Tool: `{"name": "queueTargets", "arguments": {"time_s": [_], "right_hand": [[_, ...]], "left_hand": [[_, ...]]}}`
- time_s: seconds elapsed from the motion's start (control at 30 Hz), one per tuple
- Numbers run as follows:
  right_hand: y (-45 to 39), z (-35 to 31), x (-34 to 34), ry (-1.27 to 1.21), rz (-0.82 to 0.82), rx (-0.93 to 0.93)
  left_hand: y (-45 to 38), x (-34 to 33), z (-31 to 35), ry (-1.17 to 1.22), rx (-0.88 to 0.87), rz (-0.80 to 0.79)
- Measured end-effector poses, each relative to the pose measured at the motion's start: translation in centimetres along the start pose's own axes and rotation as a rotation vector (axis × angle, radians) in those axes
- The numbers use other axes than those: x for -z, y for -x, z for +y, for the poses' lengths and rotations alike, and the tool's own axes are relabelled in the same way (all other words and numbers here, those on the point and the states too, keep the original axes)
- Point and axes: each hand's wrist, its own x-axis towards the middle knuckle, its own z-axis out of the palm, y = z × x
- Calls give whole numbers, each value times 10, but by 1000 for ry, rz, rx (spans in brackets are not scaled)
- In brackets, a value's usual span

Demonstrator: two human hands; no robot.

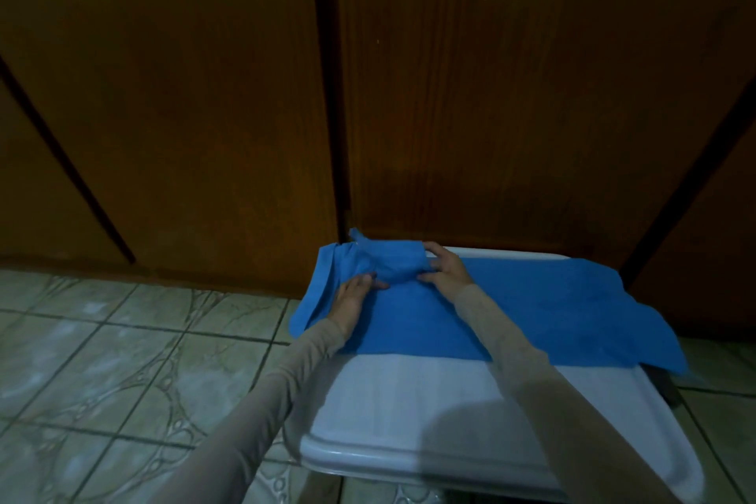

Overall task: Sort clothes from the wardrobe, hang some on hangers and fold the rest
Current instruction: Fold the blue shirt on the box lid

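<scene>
I see a white plastic table (429, 401) standing on a pale tiled floor (102, 360), its far edge close against the dark wooden wardrobe doors (491, 94). A blue garment (532, 311) lies spread across the far half of the table, draping over the table's left and right edges. The near half of the tabletop shows bare white plastic.

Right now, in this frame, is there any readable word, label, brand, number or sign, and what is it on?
None can be read.
Bright blue cloth garment: plain, no print or tag showing.
White plastic table: no marking visible.
Dark brown wooden wardrobe doors: bare wood grain only.
Pale patterned floor tiles: decorative lines, no text.
</scene>
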Motion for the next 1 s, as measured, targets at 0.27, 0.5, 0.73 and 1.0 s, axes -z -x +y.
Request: {"name": "queueTargets", "arguments": {"time_s": [0.27, 0.5, 0.73, 1.0], "right_hand": [[12, 18, 16, 269, -215, 158], [18, 29, 18, 361, -13, 229], [36, 45, 64, 1062, 83, -45], [61, 59, 118, 1307, 139, -178]], "left_hand": [[-3, 9, -1, 278, 129, 40], [6, 1, -4, -110, -27, 184], [15, -4, -12, -597, -311, 99], [24, -16, -20, -1329, -508, -12]]}}
